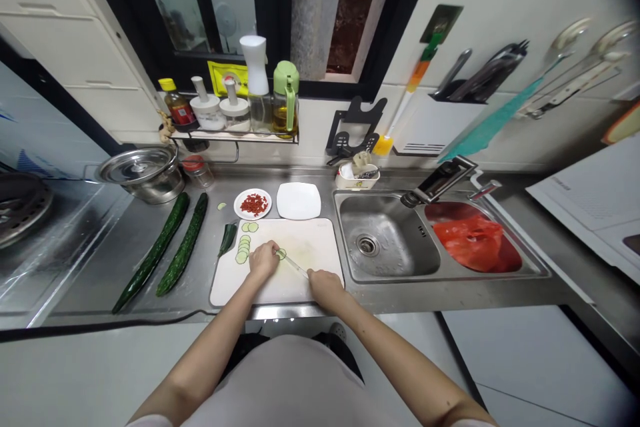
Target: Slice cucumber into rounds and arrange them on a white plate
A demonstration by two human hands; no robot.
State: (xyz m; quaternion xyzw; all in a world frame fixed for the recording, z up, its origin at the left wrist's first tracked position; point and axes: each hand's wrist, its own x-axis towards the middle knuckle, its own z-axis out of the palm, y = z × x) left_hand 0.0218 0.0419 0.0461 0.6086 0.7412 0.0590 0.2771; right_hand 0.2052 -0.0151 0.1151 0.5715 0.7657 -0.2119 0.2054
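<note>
On the white cutting board [300,290], my right hand [326,288] is closed around the handle of a knife [299,269]. Its blade points left toward a thin cucumber slice [281,254]. My left hand [264,260] has its fingertips pinched at that slice's left edge; the hand partly covers what lies under it. Several pale green slices [243,249] overlap in a row to the left of this hand, with two more [250,227] above them. A dark green cucumber end piece [227,239] lies by the board's left edge.
Two whole cucumbers [183,247] lie on the steel counter at left, near a lidded pot [145,173]. Behind the board stand a plate of chopped red pieces [254,204] and a white square plate [299,201]. A sink [390,260] adjoins on the right, with a red bag [470,243].
</note>
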